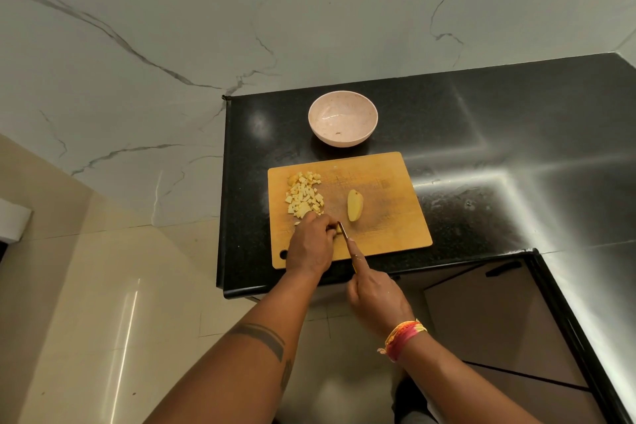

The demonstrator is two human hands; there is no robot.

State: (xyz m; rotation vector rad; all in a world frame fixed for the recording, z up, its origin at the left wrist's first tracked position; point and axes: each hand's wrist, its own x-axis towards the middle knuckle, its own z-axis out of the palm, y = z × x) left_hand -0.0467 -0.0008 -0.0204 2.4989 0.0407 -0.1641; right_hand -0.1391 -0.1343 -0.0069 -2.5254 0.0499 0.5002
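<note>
A wooden cutting board [385,217] lies on the black counter. On its left side sits a pile of several small pale potato cubes [304,196]. A peeled potato half [354,205] lies near the board's middle. My left hand [309,244] holds down a small potato piece [338,228] at the board's front, fingers curled over it. My right hand [373,296] grips the yellow handle of a knife [346,239], whose blade rests against that piece, right beside my left fingertips.
A pale pink bowl [343,123] stands just behind the board and looks empty. The black counter [499,148] runs right and turns toward me along the right edge. Cabinet drawers [499,320] sit below. The counter's left edge drops to a tiled floor [103,303].
</note>
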